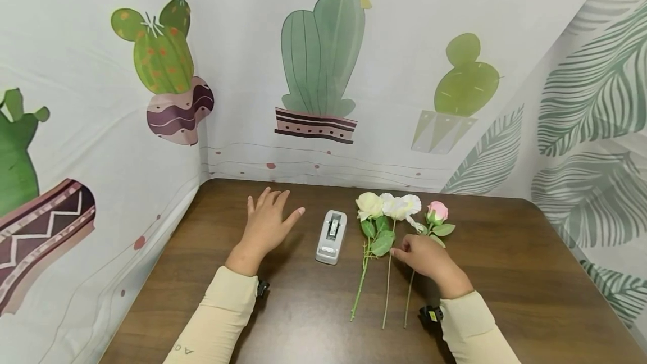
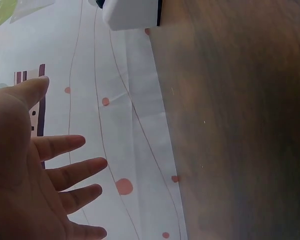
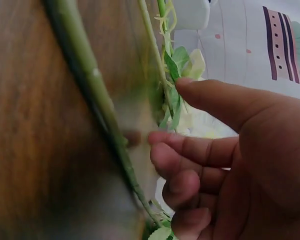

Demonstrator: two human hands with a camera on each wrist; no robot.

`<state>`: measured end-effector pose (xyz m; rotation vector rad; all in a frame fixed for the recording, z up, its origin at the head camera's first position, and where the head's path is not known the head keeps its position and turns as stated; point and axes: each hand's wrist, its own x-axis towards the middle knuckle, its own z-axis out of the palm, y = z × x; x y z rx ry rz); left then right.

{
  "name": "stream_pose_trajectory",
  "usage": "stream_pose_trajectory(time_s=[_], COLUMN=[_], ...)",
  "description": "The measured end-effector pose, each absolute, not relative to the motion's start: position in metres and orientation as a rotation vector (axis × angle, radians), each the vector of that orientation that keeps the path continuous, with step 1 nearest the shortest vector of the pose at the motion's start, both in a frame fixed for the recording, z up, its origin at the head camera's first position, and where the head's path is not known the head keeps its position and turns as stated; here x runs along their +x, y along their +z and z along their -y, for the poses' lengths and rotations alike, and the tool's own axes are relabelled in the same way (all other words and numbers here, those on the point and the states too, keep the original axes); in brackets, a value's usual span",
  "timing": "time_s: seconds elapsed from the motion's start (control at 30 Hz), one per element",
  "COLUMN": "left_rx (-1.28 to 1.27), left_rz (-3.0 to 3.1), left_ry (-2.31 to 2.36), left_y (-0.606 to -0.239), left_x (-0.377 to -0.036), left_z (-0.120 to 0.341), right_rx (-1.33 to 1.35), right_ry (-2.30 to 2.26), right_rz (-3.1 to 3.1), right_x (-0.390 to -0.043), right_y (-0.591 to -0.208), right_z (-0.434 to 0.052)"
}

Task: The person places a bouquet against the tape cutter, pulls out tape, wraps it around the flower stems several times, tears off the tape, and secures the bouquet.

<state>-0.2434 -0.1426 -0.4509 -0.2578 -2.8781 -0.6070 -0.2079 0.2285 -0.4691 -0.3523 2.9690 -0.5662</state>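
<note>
A dark brown wooden table (image 1: 505, 274) fills the lower part of the head view, backed on three sides by a white cloth backdrop printed with potted cacti and green leaves (image 1: 404, 44). The person's two arms come in from the bottom edge in cream long sleeves (image 1: 222, 313).

The left hand (image 1: 265, 223) lies over the table to the left of the dispenser, palm down, fingers straight and spread apart; it holds nothing. The left wrist view shows the same open palm (image 2: 30, 175) with the fingers fanned out.

The right hand (image 1: 422, 254) rests on the table over the flower stems, its fingers loosely curled and reaching toward the stem of the middle flower. In the right wrist view the fingertips (image 3: 162, 147) sit right at a thin green stem (image 3: 107, 122), thumb above it, but whether they actually pinch it cannot be told.

Three artificial flowers lie side by side, heads toward the backdrop and stems toward the person: a cream rose with green leaves (image 1: 369, 205) on the left, a white ruffled flower (image 1: 401, 205) in the middle, and a small pink rosebud (image 1: 437, 211) on the right, partly beside the right hand.

A small grey-white plastic tape dispenser (image 1: 331, 236) stands between the two hands, just left of the cream rose's stem.
</note>
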Motion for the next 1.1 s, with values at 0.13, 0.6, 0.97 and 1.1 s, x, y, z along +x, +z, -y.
stream_pose_trajectory(time_s=[0.13,0.6,0.97,1.1], left_rx=[-0.26,-0.288,-0.319,-0.331], left_rz=[2.871,2.867,2.856,2.823], left_ry=[-0.614,-0.641,-0.724,-0.739], left_y=[-0.452,-0.457,-0.4561,-0.4565], left_x=[-0.2431,-0.2441,-0.2423,-0.2432], left_z=[0.1416,0.138,0.1347,0.1361], right_rx=[-0.287,-0.167,-0.054,-0.029], right_ry=[-0.565,-0.698,-0.99,-1.099], right_rz=[-2.955,-2.896,-2.79,-2.748], right_x=[-0.207,-0.2091,-0.2108,-0.2119], right_y=[-0.471,-0.4772,-0.4775,-0.4766], right_z=[-0.2266,-0.2211,-0.2231,-0.2237])
